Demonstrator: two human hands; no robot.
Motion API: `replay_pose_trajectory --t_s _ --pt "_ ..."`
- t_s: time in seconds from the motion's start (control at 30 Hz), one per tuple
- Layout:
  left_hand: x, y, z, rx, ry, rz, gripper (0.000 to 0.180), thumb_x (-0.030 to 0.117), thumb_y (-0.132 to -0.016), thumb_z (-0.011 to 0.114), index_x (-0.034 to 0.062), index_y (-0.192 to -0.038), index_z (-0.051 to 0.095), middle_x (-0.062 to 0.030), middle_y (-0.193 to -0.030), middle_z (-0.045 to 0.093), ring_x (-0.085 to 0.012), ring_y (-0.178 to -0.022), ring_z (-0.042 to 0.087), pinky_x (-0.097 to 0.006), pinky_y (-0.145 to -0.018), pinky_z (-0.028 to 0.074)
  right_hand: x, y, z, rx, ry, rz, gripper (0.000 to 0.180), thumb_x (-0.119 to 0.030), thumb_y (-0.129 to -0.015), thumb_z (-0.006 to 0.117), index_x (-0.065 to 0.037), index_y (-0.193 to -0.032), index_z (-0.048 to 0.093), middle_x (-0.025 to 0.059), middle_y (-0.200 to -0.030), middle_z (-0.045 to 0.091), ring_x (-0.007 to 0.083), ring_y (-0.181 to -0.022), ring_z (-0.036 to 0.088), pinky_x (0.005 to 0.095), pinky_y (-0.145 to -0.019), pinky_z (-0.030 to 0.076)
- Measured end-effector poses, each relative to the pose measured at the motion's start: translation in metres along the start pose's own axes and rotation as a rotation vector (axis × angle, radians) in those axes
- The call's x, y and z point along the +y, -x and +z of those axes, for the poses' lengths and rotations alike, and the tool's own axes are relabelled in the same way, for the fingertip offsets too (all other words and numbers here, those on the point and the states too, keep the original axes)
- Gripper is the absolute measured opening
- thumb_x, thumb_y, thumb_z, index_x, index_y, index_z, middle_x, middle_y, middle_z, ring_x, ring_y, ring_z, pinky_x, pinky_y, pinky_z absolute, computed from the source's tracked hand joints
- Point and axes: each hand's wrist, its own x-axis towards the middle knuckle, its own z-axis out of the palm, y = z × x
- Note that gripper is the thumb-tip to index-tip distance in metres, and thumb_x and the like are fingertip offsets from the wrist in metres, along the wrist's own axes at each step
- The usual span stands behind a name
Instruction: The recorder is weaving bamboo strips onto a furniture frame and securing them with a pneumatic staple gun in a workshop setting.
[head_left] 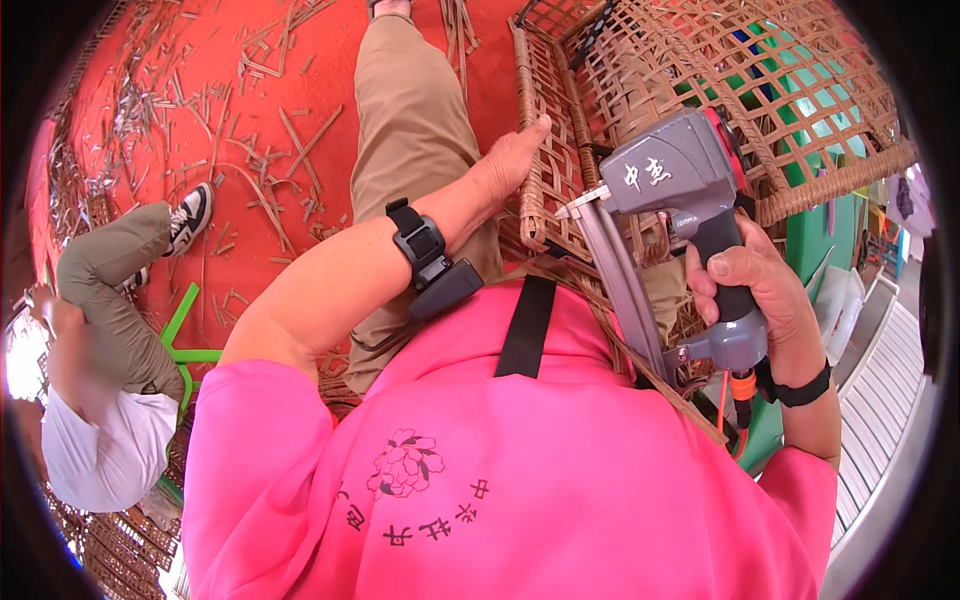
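My right hand (755,270) is wrapped round the black grip of a grey air staple gun (665,165). The gun's nose points left, close to the near corner of a brown woven wicker basket (545,130). An orange air hose fitting (741,385) joins the gun at the bottom of its handle. My left hand (515,158) holds the basket's left edge, thumb along the rim; its other fingers are mostly hidden. The basket lies tilted against my lap, with its open lattice spreading to the upper right.
Cut wicker strips (265,170) litter the red floor. At the left sits another person (110,440) beside a bright green stool frame (180,350). Green plastic (825,225) stands behind the basket, and a pale slatted surface (880,400) lies at the right.
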Motion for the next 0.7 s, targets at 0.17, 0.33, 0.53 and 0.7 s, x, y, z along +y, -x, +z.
replay_pose_trajectory --t_s 0.17,0.33,0.53,0.7 --pt "-0.017 -0.029 -0.015 0.034 -0.159 0.123 0.053 0.049 -0.099 0.045 0.0001 -0.111 0.061 -0.0102 -0.086 0.068 -0.018 -0.069 0.066 -0.032 -0.066 0.055 -0.009 0.0 0.005 -0.018 0.031 0.024 0.052 -0.022 -0.072 0.074 -0.002 -0.113 0.048 0.0091 -0.069 0.053 0.0173 -0.05 0.055 0.0285 -0.047 0.048" --pt "-0.035 -0.064 -0.025 0.101 -0.249 0.176 0.053 0.047 -0.099 0.046 -0.0027 -0.105 0.062 -0.0105 -0.084 0.068 -0.0175 -0.065 0.065 -0.031 -0.062 0.055 -0.011 -0.001 0.005 -0.009 0.049 0.052 0.051 -0.022 -0.073 0.073 -0.001 -0.113 0.048 0.0096 -0.068 0.053 0.0178 -0.049 0.055 0.0295 -0.047 0.049" --pt "-0.043 -0.062 -0.021 0.114 -0.222 0.195 0.053 0.047 -0.099 0.045 -0.0027 -0.106 0.062 -0.0111 -0.086 0.068 -0.0195 -0.065 0.066 -0.031 -0.062 0.056 -0.022 -0.007 0.01 -0.024 0.056 0.115 0.04 -0.018 -0.077 0.07 -0.002 -0.107 0.049 0.0066 -0.068 0.055 0.0146 -0.051 0.057 0.027 -0.049 0.047" --pt "-0.009 -0.006 0.012 0.095 0.072 -0.016 0.052 0.044 -0.101 0.04 -0.0015 -0.116 0.058 -0.0122 -0.093 0.069 -0.0205 -0.067 0.067 -0.031 -0.063 0.057 -0.033 -0.008 0.019 -0.012 0.131 0.191 0.037 -0.018 -0.077 0.07 -0.003 -0.105 0.05 0.005 -0.068 0.055 0.0134 -0.051 0.056 0.0269 -0.048 0.047"
